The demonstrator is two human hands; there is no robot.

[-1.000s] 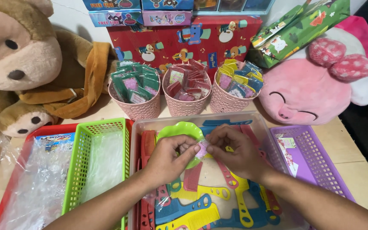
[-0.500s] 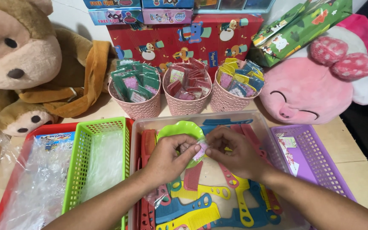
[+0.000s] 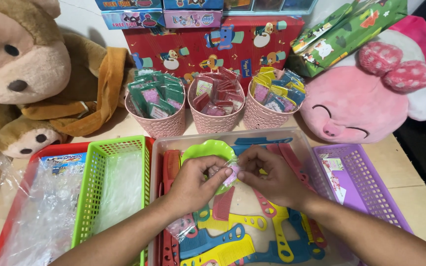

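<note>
Pinching a small pink packet [image 3: 232, 173] between my left hand [image 3: 193, 184] and right hand [image 3: 270, 178] (both closed on it), over the clear tray [image 3: 301, 143] of combs [image 3: 223, 246].

Your hands meet, fingertips pinched.
Your left hand [image 3: 193, 183] curls inward; your right hand [image 3: 271, 176] faces it, fingertips touching, forearms angled together.

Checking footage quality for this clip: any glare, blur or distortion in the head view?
Head view: even, bright light; both hands and the small pink item are sharp; white glare on the clear plastic bags; slight wide-angle stretch at the plush monkey corner.
</note>
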